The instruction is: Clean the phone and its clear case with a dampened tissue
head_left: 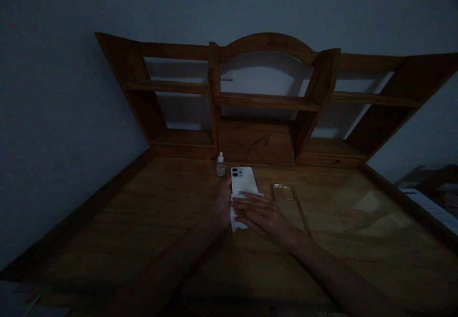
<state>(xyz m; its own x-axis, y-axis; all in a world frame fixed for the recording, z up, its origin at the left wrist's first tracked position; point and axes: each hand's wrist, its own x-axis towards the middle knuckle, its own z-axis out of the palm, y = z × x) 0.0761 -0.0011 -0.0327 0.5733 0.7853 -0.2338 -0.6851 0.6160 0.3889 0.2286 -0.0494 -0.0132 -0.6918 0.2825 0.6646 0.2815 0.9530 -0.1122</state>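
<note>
A white smartphone [244, 179] is held above the wooden desk, its back with the camera lenses facing me. My left hand [225, 201] grips it from the left side and behind, with fingertips showing at its right edge. My right hand [263, 214] lies over the phone's lower half, fingers stretched flat and pressing a white tissue [238, 225] against it. The tissue hangs below the fingers. A clear phone case [286, 193] lies on the desk to the right, partly hidden by my right arm. Behind the phone to the left stands a small dropper bottle [221, 168] with a white top.
The wooden desk [143, 221] has a raised rim on its left and right sides. At its back rises a wooden shelf unit [265, 101] with small drawers. A wall socket [226, 71] shows through the shelf. White and dark items [429, 207] lie beyond the right rim.
</note>
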